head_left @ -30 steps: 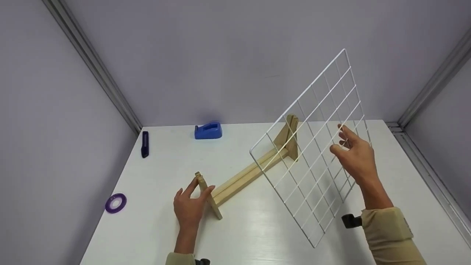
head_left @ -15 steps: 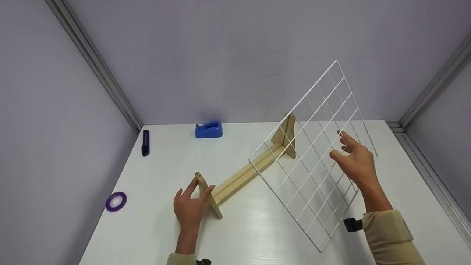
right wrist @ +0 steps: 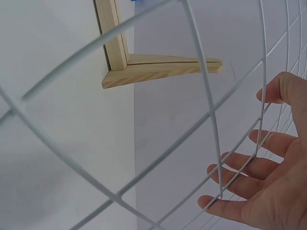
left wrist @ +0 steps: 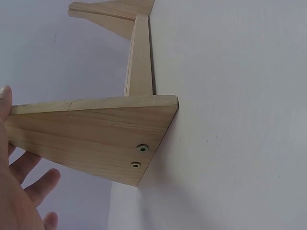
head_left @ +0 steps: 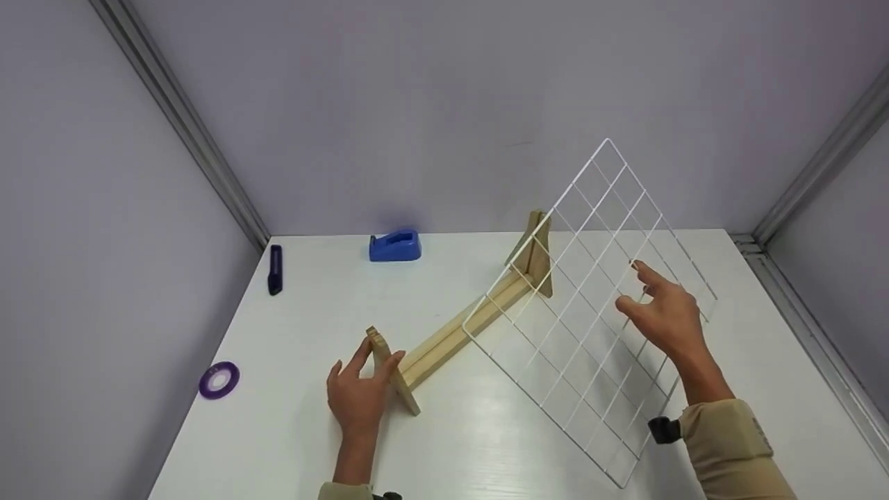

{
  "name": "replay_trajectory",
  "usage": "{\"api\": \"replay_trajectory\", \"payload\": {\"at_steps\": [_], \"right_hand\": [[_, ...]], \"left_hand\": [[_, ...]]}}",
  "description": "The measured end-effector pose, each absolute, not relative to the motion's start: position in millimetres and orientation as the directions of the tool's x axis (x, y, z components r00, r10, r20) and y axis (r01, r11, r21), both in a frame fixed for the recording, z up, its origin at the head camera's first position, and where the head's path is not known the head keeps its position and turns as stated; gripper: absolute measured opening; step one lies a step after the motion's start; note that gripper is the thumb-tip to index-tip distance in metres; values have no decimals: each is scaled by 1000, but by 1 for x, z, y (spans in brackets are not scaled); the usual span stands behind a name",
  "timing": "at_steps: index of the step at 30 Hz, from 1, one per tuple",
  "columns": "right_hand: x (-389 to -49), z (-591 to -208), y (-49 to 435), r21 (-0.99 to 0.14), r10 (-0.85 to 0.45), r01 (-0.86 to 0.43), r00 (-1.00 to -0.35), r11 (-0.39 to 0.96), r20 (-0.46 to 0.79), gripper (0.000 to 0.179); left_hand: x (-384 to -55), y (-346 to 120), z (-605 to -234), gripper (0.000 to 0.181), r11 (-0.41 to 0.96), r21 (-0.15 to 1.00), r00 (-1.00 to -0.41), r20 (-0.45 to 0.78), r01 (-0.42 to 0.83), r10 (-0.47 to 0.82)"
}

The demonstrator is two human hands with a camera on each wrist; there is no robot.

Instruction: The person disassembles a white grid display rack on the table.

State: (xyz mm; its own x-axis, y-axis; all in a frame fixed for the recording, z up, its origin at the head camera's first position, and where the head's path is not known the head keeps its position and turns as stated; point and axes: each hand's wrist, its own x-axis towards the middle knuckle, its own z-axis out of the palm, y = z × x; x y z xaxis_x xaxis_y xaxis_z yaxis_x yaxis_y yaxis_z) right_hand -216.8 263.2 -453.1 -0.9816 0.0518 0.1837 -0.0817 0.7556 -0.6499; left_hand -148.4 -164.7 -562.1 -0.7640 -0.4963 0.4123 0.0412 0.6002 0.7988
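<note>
A wooden stand (head_left: 451, 342) lies diagonally on the white table, a long grooved rail joining two upright end boards. My left hand (head_left: 356, 403) pinches the near end board (left wrist: 96, 132) near its top, thumb on one side and fingers on the other. Two bolt heads show low on that board in the left wrist view. A white wire grid panel (head_left: 542, 405) is held tilted above the table in my right hand (head_left: 670, 323), whose fingers reach through the wires. The grid overlaps the far end board (right wrist: 160, 69) in the head view; whether they touch, I cannot tell.
A blue tape dispenser (head_left: 396, 246) sits near the back edge of the table. To the left lie a dark utility knife (head_left: 275, 269) and a purple tape roll (head_left: 219, 380). Grey walls with metal corner rails enclose the table on three sides.
The grid panel has swung lower, its top corner moving down and to the left. My right hand has shifted slightly down with it. My left hand and the stand have hardly moved.
</note>
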Motion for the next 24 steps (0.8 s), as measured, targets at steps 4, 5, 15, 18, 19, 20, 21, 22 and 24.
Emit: {"api": "replay_trajectory", "payload": {"at_steps": [4,5,15,18,19,20,21,22,24], "right_hand": [[-217,-456,265,-645,49,-78,-983,760,176,67],[-217,-457,265,-642,49,-79,-983,762,179,67],[-217,-464,264,-624,41,-55,-990,779,138,70],[-218,-466,264,-615,31,-58,-991,786,134,70],[-218,-467,264,-611,26,-61,-991,789,133,70],[-218,-468,265,-609,22,-62,-991,791,130,70],[-219,-468,265,-606,17,-64,-992,793,127,70],[-219,-469,265,-603,13,-64,-992,795,124,70],[-219,-471,266,-602,10,-61,-993,796,115,70]], "left_hand": [[-147,-163,-562,60,607,794,-755,420,36,-504],[-147,-163,-562,60,608,793,-753,421,34,-507],[-143,-162,-566,61,626,780,-723,432,-2,-539],[-141,-161,-565,61,615,789,-725,412,-20,-552],[-141,-161,-564,61,611,791,-724,409,-22,-555],[-141,-161,-564,61,610,792,-723,409,-22,-557],[-140,-161,-564,61,610,792,-721,411,-20,-558],[-140,-161,-564,61,612,790,-719,417,-16,-557],[-140,-161,-563,62,618,786,-715,426,-11,-555]]}}
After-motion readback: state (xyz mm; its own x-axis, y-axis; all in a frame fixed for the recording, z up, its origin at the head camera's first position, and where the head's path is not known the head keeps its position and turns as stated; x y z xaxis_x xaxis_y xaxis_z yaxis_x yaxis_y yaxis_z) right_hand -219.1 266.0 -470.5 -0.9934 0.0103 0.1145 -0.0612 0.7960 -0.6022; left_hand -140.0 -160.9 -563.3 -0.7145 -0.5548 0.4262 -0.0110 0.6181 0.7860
